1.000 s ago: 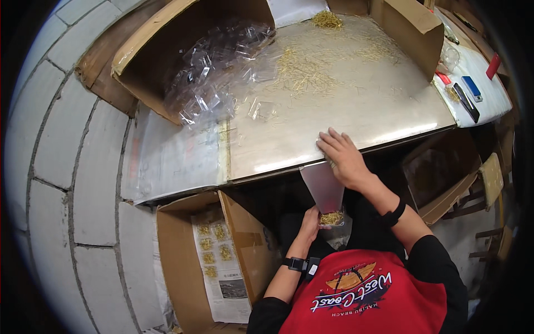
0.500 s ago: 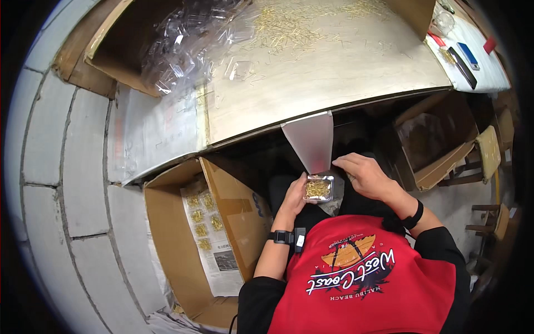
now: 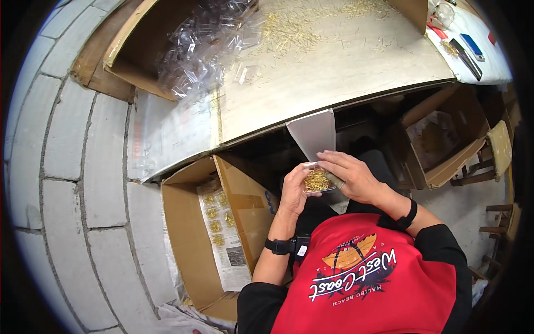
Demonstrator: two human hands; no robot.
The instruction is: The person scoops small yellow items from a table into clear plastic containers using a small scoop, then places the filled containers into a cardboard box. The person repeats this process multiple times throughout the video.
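A small clear plastic box filled with thin gold-coloured metal pieces is held over my lap. My left hand grips its left side, thumb along the top edge and fingers beneath. On the right, my right hand lies against the far right edge of the same box, its fingers side by side and the thumb at the right side. Just beyond my fingers, the narrow lower end of a whitish chute comes down from the table edge. My right fingertips overlap that end, so whether they touch it is hidden.
Loose gold pieces lie scattered on the table, beside a heap of clear plastic boxes. Left of my legs, an open cardboard box holds several filled boxes on newspaper. Another carton and wooden stools stand right.
My right hand has moved left onto the plastic box. The box is tilted and slightly higher, its gold contents more exposed. The whole view has shifted a little.
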